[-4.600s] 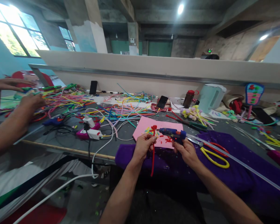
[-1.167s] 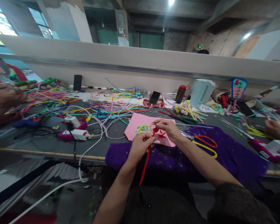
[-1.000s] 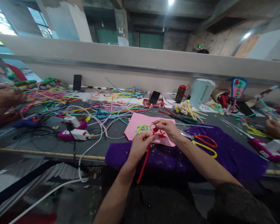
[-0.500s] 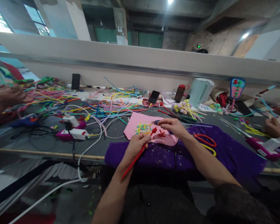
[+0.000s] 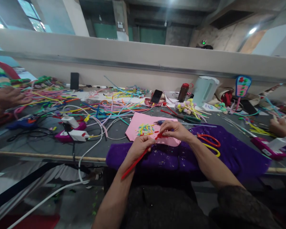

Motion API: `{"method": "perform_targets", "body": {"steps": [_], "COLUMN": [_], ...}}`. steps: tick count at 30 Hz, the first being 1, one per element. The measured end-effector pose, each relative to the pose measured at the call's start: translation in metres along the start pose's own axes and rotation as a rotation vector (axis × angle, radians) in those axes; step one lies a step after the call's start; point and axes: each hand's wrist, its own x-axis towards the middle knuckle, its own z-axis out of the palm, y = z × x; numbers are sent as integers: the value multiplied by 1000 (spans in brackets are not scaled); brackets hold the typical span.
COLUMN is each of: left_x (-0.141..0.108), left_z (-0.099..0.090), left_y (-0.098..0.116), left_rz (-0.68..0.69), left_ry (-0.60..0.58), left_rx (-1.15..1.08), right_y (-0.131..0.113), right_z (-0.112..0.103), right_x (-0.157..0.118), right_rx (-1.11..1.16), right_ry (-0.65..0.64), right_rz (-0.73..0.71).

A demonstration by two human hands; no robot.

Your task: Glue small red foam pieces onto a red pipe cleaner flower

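A red pipe cleaner [image 5: 135, 163] runs back along my left forearm, its front end pinched in my left hand [image 5: 141, 145]. My right hand [image 5: 173, 129] has its fingertips closed on the short red twisted end just ahead of the left fingers. Both hands are over the near edge of a pink sheet [image 5: 135, 122]. On that sheet lies a small heap of yellow and teal cut pieces [image 5: 146, 129]. Beyond the right fingers rests a dark blue pen-like tool [image 5: 160, 121]. A purple cloth [image 5: 168, 157] spreads beneath, with red-handled scissors [image 5: 208, 140] beside my right forearm.
Many coloured pipe cleaners [image 5: 119, 108] cover the back of the table. Power strips [image 5: 72, 133] and white cables lie at left; another strip [image 5: 268, 148] is at right. A bottle [image 5: 183, 93] and a pale jug [image 5: 205, 90] stand behind. Other people's hands [image 5: 8, 98] work at both sides.
My right hand has come down and left onto the red pipe cleaner's twisted end; before, it was apart from it. The left hand still holds the pipe cleaner.
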Motion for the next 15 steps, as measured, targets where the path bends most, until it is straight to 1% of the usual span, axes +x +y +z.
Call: {"method": "perform_targets", "body": {"steps": [5,10,15], "left_x": [-1,0,-2], "left_z": [1,1,1], "left_y": [1,0,1], "left_rz": [-2,-3,0], "left_ry": [8,-8,-3], "left_rx": [12,15,9], "right_y": [-2,-2,2], "right_z": [2,1,-1], "right_x": [0,-1,-2], "right_rx": [-53,-23,-26], "right_ry": [5,-6,-29], "right_rz": [39,79,50]}}
